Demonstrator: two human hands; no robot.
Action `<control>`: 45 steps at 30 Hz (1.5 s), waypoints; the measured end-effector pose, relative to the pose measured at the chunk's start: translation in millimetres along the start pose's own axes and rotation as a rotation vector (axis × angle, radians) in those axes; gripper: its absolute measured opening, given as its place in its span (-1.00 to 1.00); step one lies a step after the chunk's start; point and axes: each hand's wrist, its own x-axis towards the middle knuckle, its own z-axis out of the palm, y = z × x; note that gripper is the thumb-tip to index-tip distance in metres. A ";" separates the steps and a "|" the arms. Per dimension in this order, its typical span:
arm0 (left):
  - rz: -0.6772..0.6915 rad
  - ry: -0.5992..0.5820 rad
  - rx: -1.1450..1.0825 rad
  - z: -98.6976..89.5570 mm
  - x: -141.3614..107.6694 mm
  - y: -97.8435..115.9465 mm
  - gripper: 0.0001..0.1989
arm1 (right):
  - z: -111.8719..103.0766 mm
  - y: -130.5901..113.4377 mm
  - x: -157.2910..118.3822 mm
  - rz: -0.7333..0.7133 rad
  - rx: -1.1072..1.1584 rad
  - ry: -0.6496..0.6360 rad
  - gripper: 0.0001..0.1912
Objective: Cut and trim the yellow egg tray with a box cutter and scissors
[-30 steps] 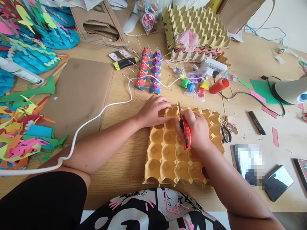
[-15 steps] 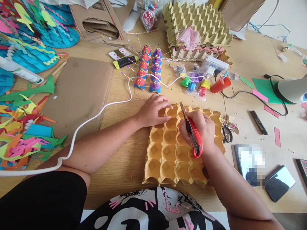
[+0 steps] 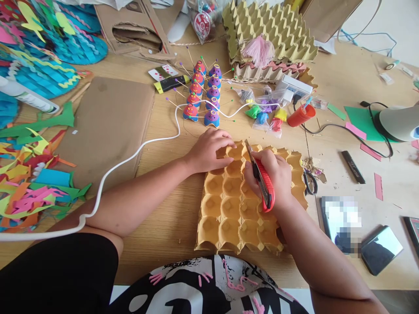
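Note:
A yellow egg tray (image 3: pixel 230 206) lies on the table with its cups facing up. My left hand (image 3: pixel 209 150) grips its far left corner, thumb in a cup and fingers over the far edge. In my right hand (image 3: pixel 278 172) is a red utility knife (image 3: pixel 267 185), fist closed round the handle. The knife's blade points away from me and meets the tray between cups near the far edge. Part of the tray is hidden under my right hand and forearm.
Past the tray stand two rows of red and purple egg-cup figures (image 3: pixel 212 117) with pins. A white cable (image 3: pixel 140 150) crosses my left arm. Scissors (image 3: pixel 310 182) lie right of the tray, with a phone (image 3: pixel 381 250) nearer me. Stacked egg trays (image 3: pixel 271 35) stand behind.
My right hand and the utility knife have shifted very slightly up and left. My left hand and the egg tray look unmoved.

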 end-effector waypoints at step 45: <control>0.009 -0.002 -0.002 -0.2 0.5 -0.4 -0.53 | -3.1 -4.5 1.7 0.006 -0.050 -0.086 -0.91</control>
